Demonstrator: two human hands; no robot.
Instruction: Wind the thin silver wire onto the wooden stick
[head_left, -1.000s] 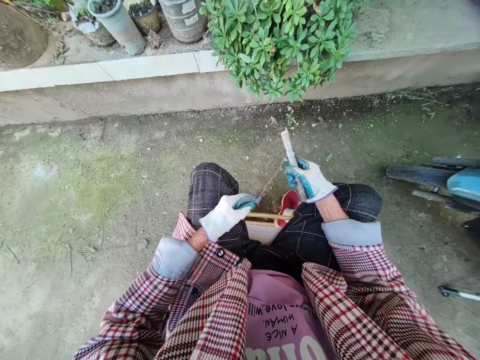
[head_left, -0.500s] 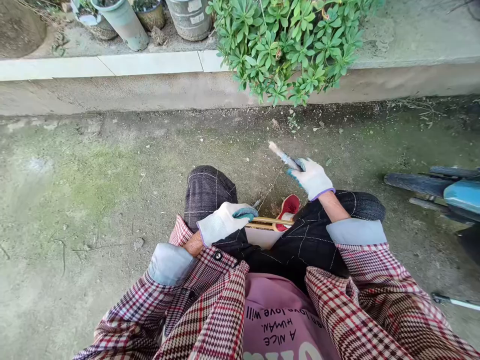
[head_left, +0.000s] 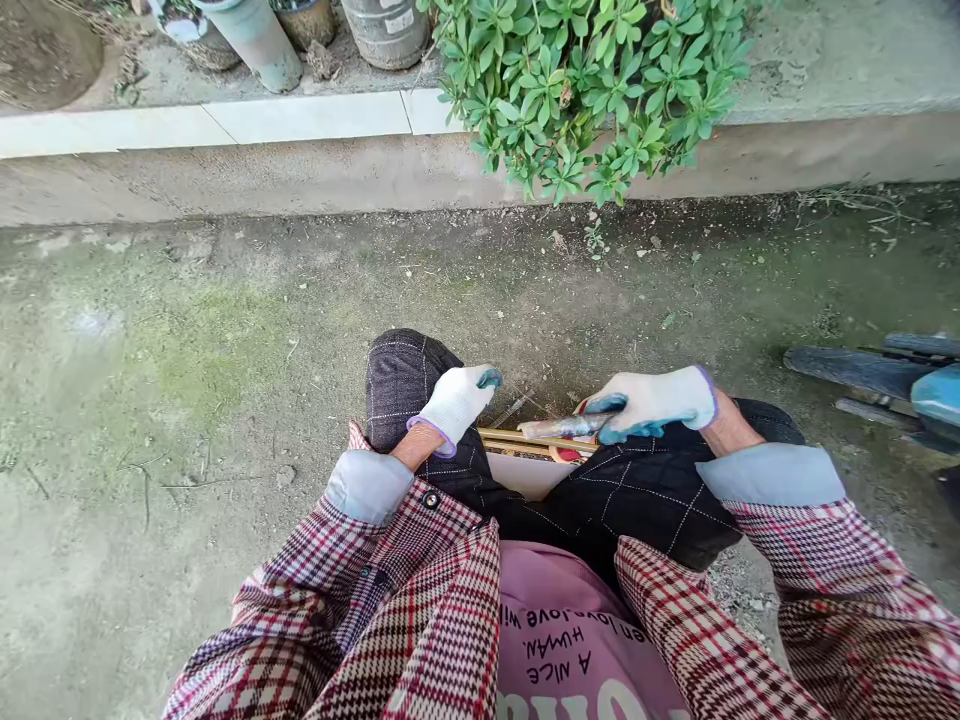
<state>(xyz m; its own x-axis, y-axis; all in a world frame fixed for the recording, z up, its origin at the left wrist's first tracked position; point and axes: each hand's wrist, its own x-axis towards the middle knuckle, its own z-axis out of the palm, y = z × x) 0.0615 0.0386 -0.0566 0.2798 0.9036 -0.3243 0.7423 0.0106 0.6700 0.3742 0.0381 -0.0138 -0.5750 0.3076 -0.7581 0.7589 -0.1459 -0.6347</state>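
Observation:
My right hand (head_left: pixel 660 402), in a white knit glove with a blue-green palm, is closed around a short greyish stick-like tool (head_left: pixel 562 427) with a pale blunt end. The tool lies nearly level over the gap between my legs and points left. Opposite, my left hand (head_left: pixel 459 402), gloved alike, is curled shut by my left knee; whatever it may hold is hidden. Just below both hands, narrow yellow strips (head_left: pixel 499 436) run across the gap between my thighs. A pale flat surface (head_left: pixel 517 474) shows beneath them. Part of a red shoe is behind the tool.
Ahead runs a low concrete ledge (head_left: pixel 300 185) with white edging tiles (head_left: pixel 315 118). A leafy green bush (head_left: pixel 592 90) overhangs it, and pots (head_left: pixel 259 45) stand at its left. A dark and blue wheeled object (head_left: pixel 855 372) is at the right on the dirt ground (head_left: pixel 187 340).
My right hand has come down and turned, swinging the tool from pointing up and away to lying level toward the left. My left hand has lifted slightly off the yellow strips.

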